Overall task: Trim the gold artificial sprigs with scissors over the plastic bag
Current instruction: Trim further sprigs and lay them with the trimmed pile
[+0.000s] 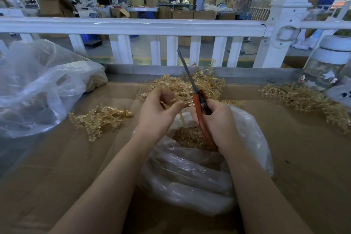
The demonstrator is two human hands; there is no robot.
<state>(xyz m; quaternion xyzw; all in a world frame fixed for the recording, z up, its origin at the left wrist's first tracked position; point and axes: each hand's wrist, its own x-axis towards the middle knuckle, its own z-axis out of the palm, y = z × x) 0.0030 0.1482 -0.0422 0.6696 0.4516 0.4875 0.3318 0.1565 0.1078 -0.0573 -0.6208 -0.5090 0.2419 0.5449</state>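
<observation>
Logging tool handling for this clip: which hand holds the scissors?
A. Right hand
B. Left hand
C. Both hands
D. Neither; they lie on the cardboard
A: the right hand grips the orange handles of the scissors, blades pointing up and away, while the left hand pinches a gold sprig over the bag.

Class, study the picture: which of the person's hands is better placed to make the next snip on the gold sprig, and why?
The right hand: it already grips the orange-handled scissors. The left hand pinches the sprig above the plastic bag, so it steadies.
</observation>
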